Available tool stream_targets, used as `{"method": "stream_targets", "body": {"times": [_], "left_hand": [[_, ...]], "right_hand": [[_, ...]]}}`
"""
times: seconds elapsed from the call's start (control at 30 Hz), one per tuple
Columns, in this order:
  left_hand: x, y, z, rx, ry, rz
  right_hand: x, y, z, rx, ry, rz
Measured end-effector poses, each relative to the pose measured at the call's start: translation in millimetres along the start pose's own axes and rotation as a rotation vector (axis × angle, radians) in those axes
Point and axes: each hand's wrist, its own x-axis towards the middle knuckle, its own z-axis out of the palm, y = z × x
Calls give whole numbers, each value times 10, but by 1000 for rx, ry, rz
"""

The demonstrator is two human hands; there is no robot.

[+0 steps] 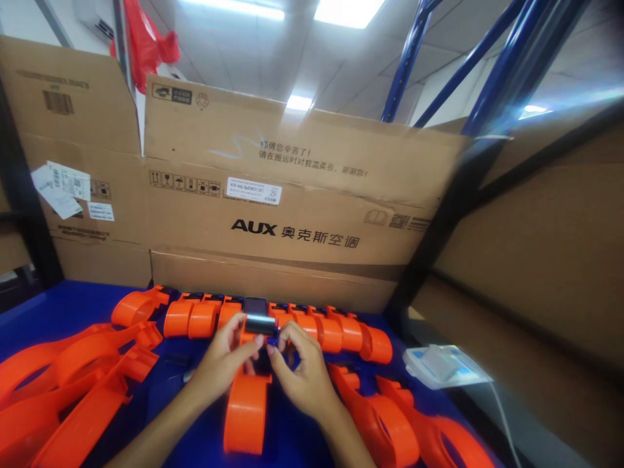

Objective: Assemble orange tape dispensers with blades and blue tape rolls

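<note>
Near the middle of the blue surface, my left hand (229, 351) is closed around the head of an orange tape dispenser (246, 413), whose round hub hangs toward me. Along the top of that head runs a ridged black and silvery strip (260, 324). My right hand (302, 370) comes in from the other side, thumb and finger pinched at a small dark blue part (273, 339) against the dispenser's head. The fingers partly hide how this part sits. Just behind the head stands a dark, flat rectangular object (255, 305).
Several orange dispensers line the back (202, 318). More lie at the left (85, 416) and right (390, 422). A white translucent case (443, 365) with a cable sits at the right edge. Cardboard (292, 201) walls the back, beside a dark post (429, 240).
</note>
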Motion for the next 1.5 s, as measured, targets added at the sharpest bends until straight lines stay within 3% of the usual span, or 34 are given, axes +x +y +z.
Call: {"method": "stream_targets", "body": {"times": [1.3,1.5], "left_hand": [[-26,50,34,75,-50,60],[-15,43,19,57,-20,73]], "right_hand": [[-27,-2,-42,-62,-106,-1],[-59,5,-11,165,-105,45]]}}
